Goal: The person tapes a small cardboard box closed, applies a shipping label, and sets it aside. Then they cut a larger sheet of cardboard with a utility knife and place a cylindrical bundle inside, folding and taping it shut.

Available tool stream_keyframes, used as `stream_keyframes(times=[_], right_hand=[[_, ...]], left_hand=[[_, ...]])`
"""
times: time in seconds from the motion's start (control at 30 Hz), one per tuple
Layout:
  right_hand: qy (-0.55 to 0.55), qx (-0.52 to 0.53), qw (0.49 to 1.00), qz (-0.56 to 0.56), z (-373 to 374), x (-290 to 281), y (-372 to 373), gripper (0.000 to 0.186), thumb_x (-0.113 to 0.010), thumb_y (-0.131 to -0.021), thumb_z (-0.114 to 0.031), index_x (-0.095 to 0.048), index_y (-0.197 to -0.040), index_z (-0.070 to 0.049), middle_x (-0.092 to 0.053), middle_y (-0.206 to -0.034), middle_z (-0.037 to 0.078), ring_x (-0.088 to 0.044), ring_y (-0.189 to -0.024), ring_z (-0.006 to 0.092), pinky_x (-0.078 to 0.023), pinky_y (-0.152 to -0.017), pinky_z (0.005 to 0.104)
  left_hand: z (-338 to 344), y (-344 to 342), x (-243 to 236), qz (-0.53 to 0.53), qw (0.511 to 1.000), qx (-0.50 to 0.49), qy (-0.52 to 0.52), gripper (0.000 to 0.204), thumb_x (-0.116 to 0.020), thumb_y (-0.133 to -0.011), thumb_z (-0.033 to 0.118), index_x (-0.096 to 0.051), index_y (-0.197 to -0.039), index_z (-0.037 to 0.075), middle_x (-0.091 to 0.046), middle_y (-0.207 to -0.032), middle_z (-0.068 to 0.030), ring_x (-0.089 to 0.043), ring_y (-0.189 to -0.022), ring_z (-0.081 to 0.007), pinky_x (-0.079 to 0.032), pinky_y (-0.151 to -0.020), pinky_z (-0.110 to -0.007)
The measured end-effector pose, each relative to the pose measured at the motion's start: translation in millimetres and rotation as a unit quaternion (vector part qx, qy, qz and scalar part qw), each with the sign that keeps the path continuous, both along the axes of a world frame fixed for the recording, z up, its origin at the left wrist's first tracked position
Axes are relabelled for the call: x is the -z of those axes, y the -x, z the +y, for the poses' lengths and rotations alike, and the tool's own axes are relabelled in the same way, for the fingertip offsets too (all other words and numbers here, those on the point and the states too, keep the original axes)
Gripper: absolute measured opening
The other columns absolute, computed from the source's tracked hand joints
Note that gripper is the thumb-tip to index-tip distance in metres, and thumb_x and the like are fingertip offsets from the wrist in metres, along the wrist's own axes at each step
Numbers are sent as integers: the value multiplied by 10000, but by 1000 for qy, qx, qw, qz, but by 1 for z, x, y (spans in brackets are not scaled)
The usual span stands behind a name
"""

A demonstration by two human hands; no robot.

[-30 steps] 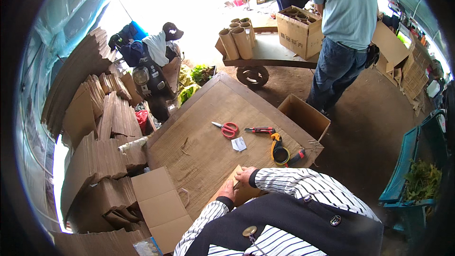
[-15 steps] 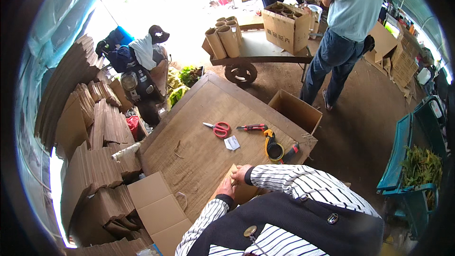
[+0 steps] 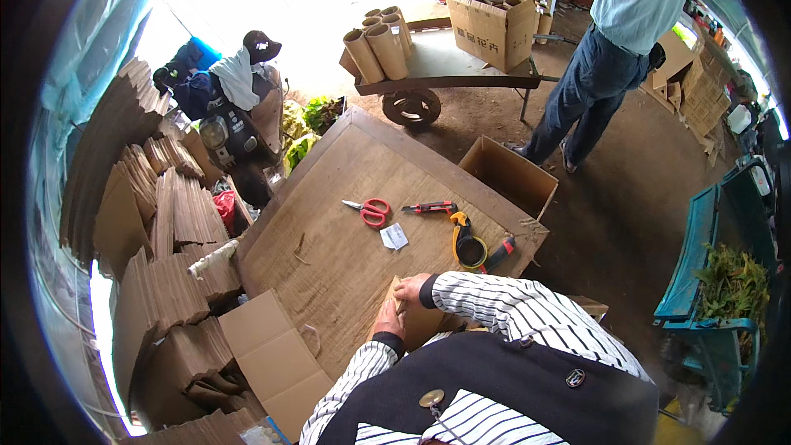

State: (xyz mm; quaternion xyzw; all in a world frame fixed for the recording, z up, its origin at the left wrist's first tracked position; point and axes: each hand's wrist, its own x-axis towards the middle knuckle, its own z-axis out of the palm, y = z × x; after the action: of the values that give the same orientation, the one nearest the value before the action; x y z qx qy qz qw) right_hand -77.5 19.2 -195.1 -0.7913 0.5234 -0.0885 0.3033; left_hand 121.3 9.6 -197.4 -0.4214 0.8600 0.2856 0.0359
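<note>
1. The left hand (image 3: 387, 319) grips the near side of a cardboard piece (image 3: 418, 323), fingers curled on it.
2. The right hand (image 3: 411, 287) bends over its top edge, fingers clasping.
3. The cardboard stands at the wooden table's (image 3: 329, 255) near edge.

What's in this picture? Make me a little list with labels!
Place: a wooden table in a shed
Left hand: on a flat cardboard piece at the table's near edge
Right hand: on the top of the same cardboard piece
On the table: red scissors, a red utility knife, a tape dispenser, a small white slip
Beside the table: an open cardboard box
Behind: a cart with cardboard tubes; a person standing
</note>
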Motion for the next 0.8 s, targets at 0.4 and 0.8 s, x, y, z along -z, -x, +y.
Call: stream_keyframes(times=[0.4,0.8], right_hand=[[29,17,999,-8,7,-12,-6,315,-648,-787,-242,-632,-1061,-88,-602,-1152,80,-548,-1141,284,-485,-922,409],[-6,4,1000,10,7,-21,-4,343,-613,-810,-206,-614,-1122,-62,-580,-1195,99,-515,-1184,293,-474,-943,409]], left_hand=[[-2,-11,9,34,999,2,1,563,-592,-879,203,-396,-1365,-2,-438,-1376,-242,-423,-1281,-369,-343,-1078,-418],[-4,-9,2,60,998,30,-8,614,-608,-863,167,-347,-1396,11,-422,-1383,-240,-419,-1274,-377,-346,-1069,-419]])
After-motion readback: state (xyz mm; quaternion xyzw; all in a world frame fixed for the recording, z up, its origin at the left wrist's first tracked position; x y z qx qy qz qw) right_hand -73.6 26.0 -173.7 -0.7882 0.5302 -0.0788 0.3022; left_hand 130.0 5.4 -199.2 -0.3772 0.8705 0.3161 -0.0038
